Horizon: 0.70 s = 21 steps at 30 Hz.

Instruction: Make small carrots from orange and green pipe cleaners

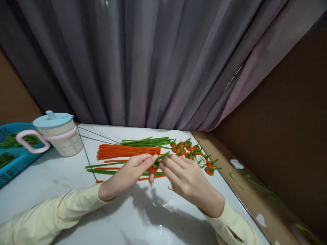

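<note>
Above the table, my left hand (136,168) pinches a small round orange pipe-cleaner ornament (153,168) with a green top. A green pipe-cleaner end (163,156) sticks up from it to the right. My right hand (182,173) is closed at the ornament's right side, its fingertips at the green pipe cleaner; they partly hide the contact. Beneath both hands lie loose green and orange pipe cleaners (102,172). Behind them are a thick bundle of orange pipe cleaners (125,151) and a bundle of green pipe cleaners (145,141).
Several similar orange ornaments with green stems (189,147) cluster at the right, around a small white-and-green ring (200,161). A lidded cup (66,139) with a pink handle and a blue basket (15,170) stand left. A short thin stick (170,188) shows below my right hand. Curtains (138,64) hang behind.
</note>
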{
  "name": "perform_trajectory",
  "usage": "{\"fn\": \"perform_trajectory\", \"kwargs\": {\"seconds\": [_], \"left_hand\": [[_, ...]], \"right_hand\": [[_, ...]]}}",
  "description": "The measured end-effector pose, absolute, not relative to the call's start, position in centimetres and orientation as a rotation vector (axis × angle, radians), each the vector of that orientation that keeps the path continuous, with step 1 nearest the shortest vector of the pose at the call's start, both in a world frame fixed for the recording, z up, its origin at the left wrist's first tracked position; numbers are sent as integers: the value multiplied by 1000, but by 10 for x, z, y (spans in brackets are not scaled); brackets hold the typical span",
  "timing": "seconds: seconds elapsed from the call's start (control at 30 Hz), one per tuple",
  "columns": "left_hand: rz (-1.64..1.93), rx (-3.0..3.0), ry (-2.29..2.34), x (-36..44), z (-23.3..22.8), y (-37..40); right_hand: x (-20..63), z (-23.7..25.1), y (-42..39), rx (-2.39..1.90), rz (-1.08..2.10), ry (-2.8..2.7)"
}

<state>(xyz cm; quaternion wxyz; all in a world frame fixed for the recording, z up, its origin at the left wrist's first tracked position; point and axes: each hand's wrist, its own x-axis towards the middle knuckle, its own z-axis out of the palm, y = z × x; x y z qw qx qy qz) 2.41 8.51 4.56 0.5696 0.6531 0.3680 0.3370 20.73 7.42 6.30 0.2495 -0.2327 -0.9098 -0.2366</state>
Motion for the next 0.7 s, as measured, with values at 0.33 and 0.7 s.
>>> {"fn": "perform_trajectory", "kwargs": {"seconds": [0.33, 0.7], "left_hand": [[573, 1531, 899, 21, 49, 86], [564, 1593, 877, 22, 45, 83]], "right_hand": [[217, 65, 82, -691, 345, -2310], [220, 63, 73, -717, 90, -2504]]}}
